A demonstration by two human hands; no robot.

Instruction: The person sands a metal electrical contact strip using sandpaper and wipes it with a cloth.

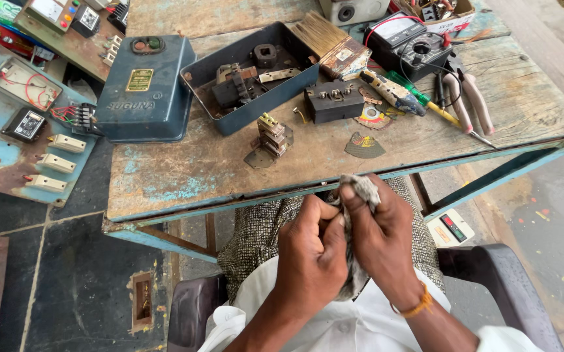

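Both my hands are closed around a small grey rag [362,188] above my lap, just in front of the table's near edge. My left hand [311,251] grips the rag's lower part, which hangs between my palms. My right hand [380,231] pinches the rag's top between thumb and fingers. Whatever may be wrapped inside the rag is hidden. An orange band circles my right wrist.
A worn wooden table [184,176] bears an open blue metal box [256,107] of parts, its blue lid [145,88], a small contactor piece [270,137], a black block [334,101], a brush [327,39], a multimeter [409,42], pliers [468,98] and a screwdriver [425,98]. A blue switch panel [21,130] leans at left.
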